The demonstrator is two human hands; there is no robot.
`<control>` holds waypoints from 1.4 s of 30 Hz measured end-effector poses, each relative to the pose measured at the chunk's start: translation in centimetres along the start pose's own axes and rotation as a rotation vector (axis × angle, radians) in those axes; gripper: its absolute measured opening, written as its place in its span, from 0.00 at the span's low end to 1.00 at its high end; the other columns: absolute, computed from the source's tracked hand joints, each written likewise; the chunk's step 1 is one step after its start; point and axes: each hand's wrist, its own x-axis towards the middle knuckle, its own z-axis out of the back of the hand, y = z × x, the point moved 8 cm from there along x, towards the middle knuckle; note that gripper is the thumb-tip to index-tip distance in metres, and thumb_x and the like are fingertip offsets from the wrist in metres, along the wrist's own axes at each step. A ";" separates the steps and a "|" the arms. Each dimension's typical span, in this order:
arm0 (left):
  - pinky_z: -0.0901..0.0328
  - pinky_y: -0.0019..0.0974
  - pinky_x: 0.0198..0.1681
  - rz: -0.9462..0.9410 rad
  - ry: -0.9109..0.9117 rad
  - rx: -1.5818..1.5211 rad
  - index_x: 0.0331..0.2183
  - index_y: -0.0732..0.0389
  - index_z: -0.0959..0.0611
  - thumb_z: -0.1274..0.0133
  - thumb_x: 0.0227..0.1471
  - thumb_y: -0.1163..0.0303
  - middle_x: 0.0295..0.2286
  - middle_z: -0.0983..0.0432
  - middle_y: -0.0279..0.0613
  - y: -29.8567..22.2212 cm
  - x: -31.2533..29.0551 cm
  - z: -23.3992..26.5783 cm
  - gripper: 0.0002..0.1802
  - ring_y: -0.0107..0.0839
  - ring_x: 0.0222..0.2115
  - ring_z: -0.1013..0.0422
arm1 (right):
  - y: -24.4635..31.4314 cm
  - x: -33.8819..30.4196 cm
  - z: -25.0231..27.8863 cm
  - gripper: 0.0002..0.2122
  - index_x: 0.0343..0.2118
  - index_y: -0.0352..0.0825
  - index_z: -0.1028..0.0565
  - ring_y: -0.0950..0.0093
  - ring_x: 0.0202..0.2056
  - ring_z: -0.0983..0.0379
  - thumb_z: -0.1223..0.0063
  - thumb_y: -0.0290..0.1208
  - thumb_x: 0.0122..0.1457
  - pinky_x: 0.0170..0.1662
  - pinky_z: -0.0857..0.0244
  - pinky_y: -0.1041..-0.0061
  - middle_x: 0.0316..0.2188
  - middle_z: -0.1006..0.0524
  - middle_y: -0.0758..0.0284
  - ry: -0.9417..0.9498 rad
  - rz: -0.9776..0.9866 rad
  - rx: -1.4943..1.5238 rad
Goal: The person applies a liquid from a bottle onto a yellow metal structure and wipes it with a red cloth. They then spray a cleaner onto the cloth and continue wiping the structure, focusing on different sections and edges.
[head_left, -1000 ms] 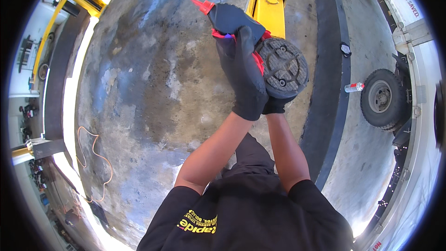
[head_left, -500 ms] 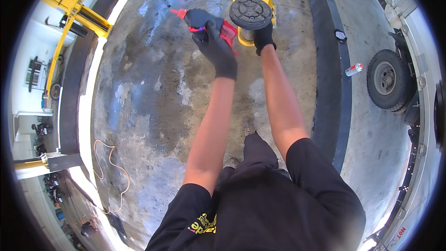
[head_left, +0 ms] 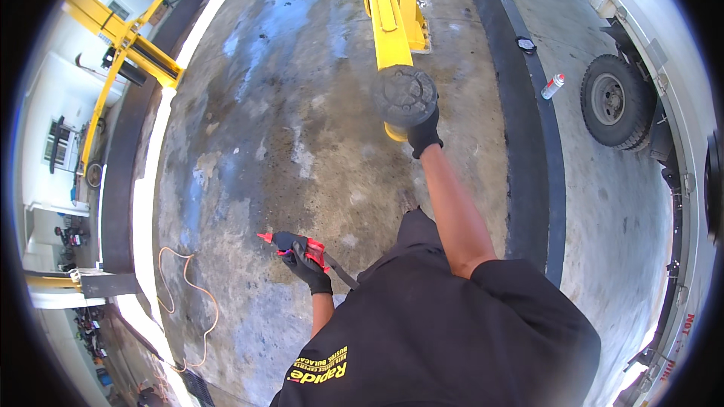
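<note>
Nearest the body, the gloved left hand (head_left: 307,265) was wrapped around a dark nozzle bottle (head_left: 286,240), held low by the left hip. The bottle's long axis ran across the body, its pointed red tip (head_left: 264,237) aimed left and away from the round lift pad (head_left: 405,92).

That pad lay ahead and to the right of the bottle, well apart from it. The right hand (head_left: 427,133) was clearly the nearer one, touching the pad at its near right side and grasping it there, with the fingertips hidden behind. The grooved face was turned up toward the head. The pad overlapped the near end of a yellow lift arm (head_left: 388,26), whose long axis led straight out in front, and a yellow rim (head_left: 394,133) showed just below the pad; whether the two were joined could not be told.

Farther off to the right, a spray can (head_left: 553,87) stood near a truck wheel (head_left: 609,99).
</note>
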 end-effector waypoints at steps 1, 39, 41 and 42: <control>0.26 0.41 0.52 0.011 0.078 -0.037 0.57 0.60 0.21 0.41 0.71 0.72 0.48 0.18 0.38 -1.4 -1.2 -0.9 0.16 0.30 0.46 0.22 | 0.1 -2.6 1.2 0.21 0.71 0.35 0.31 0.70 0.64 0.24 0.55 0.34 0.81 0.68 0.28 0.65 0.66 0.23 0.63 -0.071 -0.060 0.114; 0.30 0.32 0.49 0.074 0.633 -0.428 0.51 0.59 0.23 0.39 0.72 0.67 0.41 0.21 0.33 -6.1 -0.2 -63.4 0.13 0.20 0.42 0.26 | -6.2 14.4 1.1 0.28 0.77 0.36 0.40 0.60 0.75 0.38 0.60 0.45 0.81 0.77 0.41 0.56 0.77 0.38 0.59 -0.159 -0.217 0.352; 0.30 0.32 0.48 0.088 0.605 -0.530 0.51 0.60 0.23 0.38 0.72 0.67 0.40 0.21 0.33 -6.3 1.8 -67.5 0.13 0.20 0.42 0.26 | -6.2 19.4 -1.1 0.28 0.77 0.36 0.40 0.60 0.75 0.38 0.60 0.45 0.81 0.77 0.41 0.56 0.78 0.38 0.59 -0.141 -0.175 0.512; 0.30 0.32 0.47 0.105 0.589 -0.605 0.50 0.59 0.23 0.39 0.72 0.68 0.39 0.21 0.33 -6.5 2.3 -69.3 0.12 0.20 0.40 0.27 | -5.9 21.8 -1.6 0.28 0.77 0.36 0.40 0.60 0.75 0.38 0.60 0.45 0.81 0.77 0.41 0.56 0.78 0.38 0.59 -0.133 -0.121 0.545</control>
